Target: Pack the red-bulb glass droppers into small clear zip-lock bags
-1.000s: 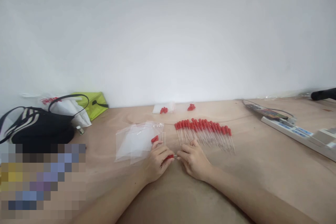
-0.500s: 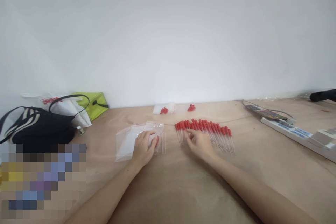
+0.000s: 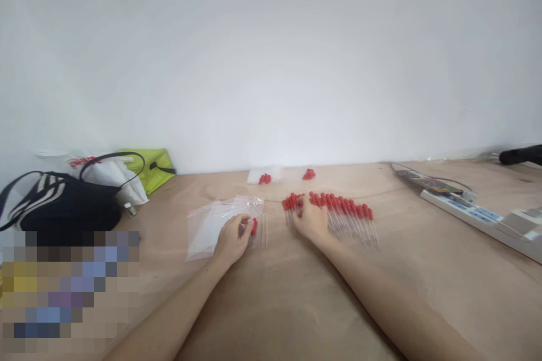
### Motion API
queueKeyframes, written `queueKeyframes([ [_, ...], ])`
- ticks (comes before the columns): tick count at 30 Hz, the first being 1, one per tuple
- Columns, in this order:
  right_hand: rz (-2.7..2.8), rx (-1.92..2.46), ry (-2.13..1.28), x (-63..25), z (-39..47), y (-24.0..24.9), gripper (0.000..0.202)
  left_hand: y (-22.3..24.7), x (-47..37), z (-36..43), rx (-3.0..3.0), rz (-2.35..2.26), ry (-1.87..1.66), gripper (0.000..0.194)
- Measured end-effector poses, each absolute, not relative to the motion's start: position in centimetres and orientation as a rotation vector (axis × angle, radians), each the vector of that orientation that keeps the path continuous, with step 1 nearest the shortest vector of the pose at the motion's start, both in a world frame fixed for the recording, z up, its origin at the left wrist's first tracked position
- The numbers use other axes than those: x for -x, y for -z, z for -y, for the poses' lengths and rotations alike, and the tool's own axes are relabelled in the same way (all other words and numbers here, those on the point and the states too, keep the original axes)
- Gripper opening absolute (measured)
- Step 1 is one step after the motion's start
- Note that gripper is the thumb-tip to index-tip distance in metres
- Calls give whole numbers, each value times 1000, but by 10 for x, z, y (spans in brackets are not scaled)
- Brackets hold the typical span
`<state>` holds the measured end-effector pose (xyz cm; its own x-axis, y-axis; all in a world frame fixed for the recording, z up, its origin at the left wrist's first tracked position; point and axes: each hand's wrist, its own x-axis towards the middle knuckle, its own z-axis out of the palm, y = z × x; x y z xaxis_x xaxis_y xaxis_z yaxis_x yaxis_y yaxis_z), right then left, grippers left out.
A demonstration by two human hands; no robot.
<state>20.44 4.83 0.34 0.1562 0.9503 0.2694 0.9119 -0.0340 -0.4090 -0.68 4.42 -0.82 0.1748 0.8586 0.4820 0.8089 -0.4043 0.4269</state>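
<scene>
Red-capped clear droppers [image 3: 345,211] lie side by side in a fanned row on the wooden table. My right hand [image 3: 311,219] reaches over the left part of that row, its fingers bent down among the red caps; what they touch is hidden. My left hand [image 3: 234,237] rests at the right edge of some clear zip bags [image 3: 205,231], thumb and fingers curled near a small red cap [image 3: 254,226]. Whether it grips the cap is unclear. Thin clear tubes [image 3: 265,230] lie just right of that cap.
Two small groups of red caps [image 3: 265,179] [image 3: 309,174] lie on bags near the wall. A black bag [image 3: 71,208], a green bag [image 3: 158,172] and a small bottle [image 3: 130,210] are at left. A power strip [image 3: 478,215] and phone [image 3: 432,182] are at right.
My right hand has moved left and forward over the droppers. The left hand has curled its fingers more and shifted slightly, showing more of the red cap.
</scene>
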Motion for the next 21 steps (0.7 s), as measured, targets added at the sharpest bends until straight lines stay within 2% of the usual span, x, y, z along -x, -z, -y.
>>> queueKeyframes([
  [5, 1791, 1956, -21, -205, -47, -3, 28, 11, 7, -49, -2374, -1720, -1039, 23],
  [9, 1881, 1802, 46, -192, -36, -4, 17, 11, 6, -50, -2404, -1719, -1023, 22],
  [13, 1964, 1686, -14, -164, -24, -3, 17, 11, 4, -49, -2431, -1700, -1014, 18],
  [21, 1989, 1758, -38, -145, -16, -4, 18, 10, 3, -42, -2511, -1649, -1079, 12],
])
